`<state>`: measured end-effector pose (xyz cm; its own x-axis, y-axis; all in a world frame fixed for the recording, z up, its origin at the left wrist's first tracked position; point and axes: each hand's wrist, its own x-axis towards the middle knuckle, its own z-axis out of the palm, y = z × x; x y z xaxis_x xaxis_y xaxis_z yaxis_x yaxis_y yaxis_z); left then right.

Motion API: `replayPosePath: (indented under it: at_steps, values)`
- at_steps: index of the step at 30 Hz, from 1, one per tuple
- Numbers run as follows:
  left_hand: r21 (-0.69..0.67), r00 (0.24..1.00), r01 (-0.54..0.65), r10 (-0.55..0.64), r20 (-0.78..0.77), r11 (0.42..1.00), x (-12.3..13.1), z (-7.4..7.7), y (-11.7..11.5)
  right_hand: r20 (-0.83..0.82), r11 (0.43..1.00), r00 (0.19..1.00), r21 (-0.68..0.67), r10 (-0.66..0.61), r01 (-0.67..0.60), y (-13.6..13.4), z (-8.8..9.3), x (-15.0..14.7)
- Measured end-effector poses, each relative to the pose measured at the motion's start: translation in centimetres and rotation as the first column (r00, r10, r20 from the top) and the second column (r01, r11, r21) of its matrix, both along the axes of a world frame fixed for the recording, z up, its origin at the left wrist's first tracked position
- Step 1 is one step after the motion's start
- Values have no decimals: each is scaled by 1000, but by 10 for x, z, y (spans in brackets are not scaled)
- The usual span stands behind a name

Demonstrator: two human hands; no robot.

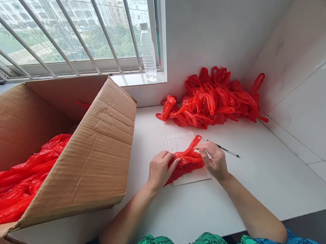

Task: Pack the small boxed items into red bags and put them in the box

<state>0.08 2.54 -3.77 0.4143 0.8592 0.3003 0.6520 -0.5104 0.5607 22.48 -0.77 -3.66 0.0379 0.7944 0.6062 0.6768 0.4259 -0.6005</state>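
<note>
Red plastic bag (186, 163): between both hands, long axis lying sideways.
Left hand (161, 171): fingers (172, 163) pressed together on bag.
Right hand (215, 160): fingers (205, 147) pinching beside its handle (196, 142).

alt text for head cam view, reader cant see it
A left hand and right hand hold a red plastic bag over a printed white paper sheet on a white counter. A heap of red plastic bags lies behind, and an open brown cardboard box holding more red bags sits at left.
</note>
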Motion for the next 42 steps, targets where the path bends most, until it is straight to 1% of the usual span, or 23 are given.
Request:
replayPosePath:
  at_steps: [2, 3, 5, 7, 9, 10, 11, 15, 18, 20, 22, 24, 25, 28, 29, 30, 32, 33, 35, 36, 38, 40, 42]
  values:
    - [-180, 973, -61, 98, 209, 982, -2, 3, 0, -12, 997, 997, -1, 80, -80, -6, 3, -4]
    - [-277, 937, -55, 146, 319, 959, -2, 4, 0, -9, 992, 993, -23, 122, -122, -8, 3, -9]
    - [-430, 846, 32, 205, 493, 902, -2, 7, -1, -26, 979, 985, -115, 168, -170, -10, 0, -19]
    - [-510, 778, 165, 206, 594, 844, -2, 11, 0, -87, 952, 980, -233, 181, -197, -9, -4, -29]
    - [-546, 748, 303, 160, 645, 781, -3, 14, 2, -180, 921, 967, -311, 183, -233, -6, -8, -34]
    - [-547, 748, 342, 131, 651, 764, -4, 14, 3, -238, 910, 953, -324, 188, -260, -5, -9, -35]
    - [-531, 762, 352, 94, 641, 771, -5, 15, 4, -300, 901, 934, -324, 192, -289, -4, -10, -35]
    - [-383, 896, 257, -70, 439, 887, -7, 11, 4, -508, 896, 844, -276, 170, -347, -3, -11, -32]
    - [-343, 931, 210, -80, 356, 916, -6, 5, 3, -528, 909, 833, -245, 165, -336, -2, -10, -28]
    - [-317, 906, 154, -5, 424, 936, -8, 1, 6, -481, 932, 862, -213, 162, -294, -2, -7, -21]
    - [-308, 838, 93, 92, 538, 947, -11, -2, 11, -416, 954, 899, -187, 138, -233, -1, -2, -9]
    - [-327, 778, 52, 167, 606, 944, -15, -4, 17, -338, 945, 932, -241, 130, -220, 0, 2, 6]
    - [-340, 771, 39, 188, 609, 940, -17, -5, 20, -288, 920, 945, -308, 154, -244, 1, 4, 13]
    - [-326, 816, -34, 215, 537, 945, -21, -5, 23, -123, 805, 954, -514, 273, -296, 3, 8, 29]
    - [-282, 837, -71, 210, 506, 957, -20, -4, 22, -87, 798, 953, -528, 289, -290, 3, 9, 30]
    - [-215, 859, -104, 197, 473, 971, -19, -2, 20, -69, 818, 958, -506, 278, -274, 4, 9, 30]
    - [-53, 905, -129, 140, 402, 990, -15, 3, 13, -79, 908, 981, -370, 179, -196, 5, 8, 23]
    - [16, 930, -114, 101, 353, 993, -12, 5, 10, -97, 946, 988, -289, 120, -143, 5, 6, 16]
    - [102, 979, -32, 11, 206, 994, -5, 7, 2, -95, 981, 994, -181, 46, -63, 5, -1, -1]
    - [117, 993, 24, -37, 112, 993, -1, 5, 0, -59, 984, 997, -170, 48, -58, 5, -7, -10]
    - [111, 990, 121, -113, -80, 986, 5, -1, -4, 63, 970, 991, -222, 115, -98, 6, -19, -26]
    - [85, 965, 160, -138, -225, 983, 8, -10, -5, 194, 944, 964, -307, 183, -118, 6, -32, -38]
    - [62, 942, 156, -130, -310, 986, 9, -18, -4, 284, 927, 937, -364, 205, -92, 7, -41, -43]
